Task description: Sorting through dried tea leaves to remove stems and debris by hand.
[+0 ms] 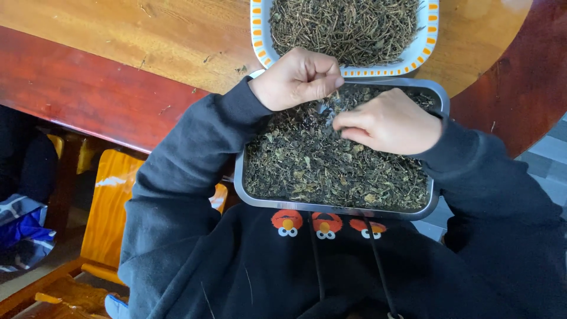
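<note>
A grey metal tray (247, 195) full of dried dark-green leaves (319, 168) rests against my chest at the table's edge. My left hand (298, 77) hovers over the tray's far left part, fingers curled and thumb pinched against them on a small bit of leaf. My right hand (390, 123) lies over the tray's far right part, fingertips pinched together on a piece of the leaves, close to the left hand's thumb. Both arms are in dark sleeves.
A white tray with an orange-dashed rim (257, 35) holds dried stems and twigs just beyond the metal tray. Both stand on a wooden table (147, 41) with a dark red border. An orange wooden chair (109, 207) is at lower left.
</note>
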